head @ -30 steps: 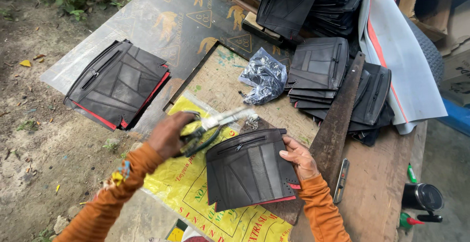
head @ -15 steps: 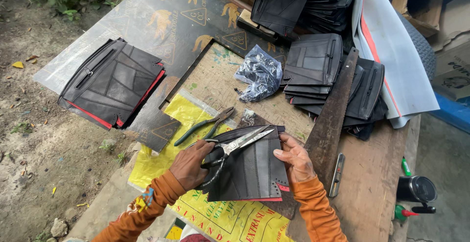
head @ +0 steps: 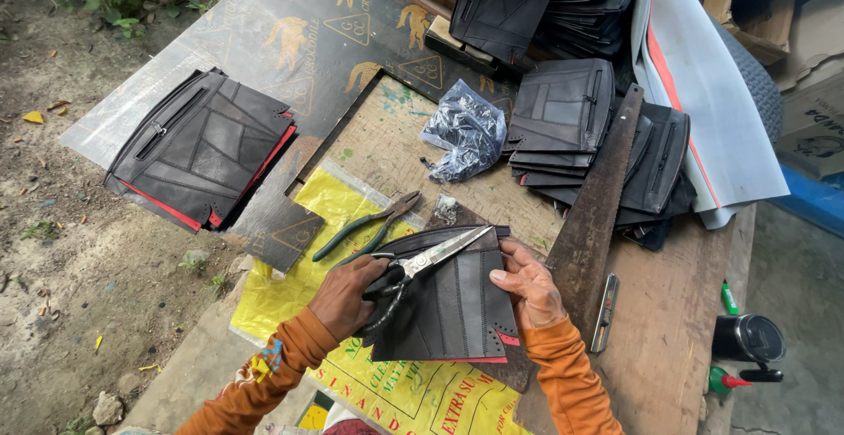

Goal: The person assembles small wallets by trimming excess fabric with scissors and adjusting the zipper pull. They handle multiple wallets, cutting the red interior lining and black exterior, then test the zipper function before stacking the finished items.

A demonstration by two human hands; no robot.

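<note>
Outdoor workbench [head: 668,312] of rough boards, a dark printed panel [head: 290,39] laid over its far-left corner as extra surface. On that panel's left edge, a stack of stitched black panels [head: 198,149], red-edged. More black stacks [head: 563,118] crowd the far-right side, within reach. A yellow plastic sheet [head: 290,290] covers the near edge, apparently as a clean cutting mat. On it lies the black stitched piece [head: 453,299], held flat by the right hand [head: 527,290], fingers spread and pressing its right edge. The left hand [head: 352,294] is closed through the handles of scissors [head: 422,263], blades pointing along the piece's top edge. Green-handled pliers [head: 365,228] lie parked just beyond.
</note>
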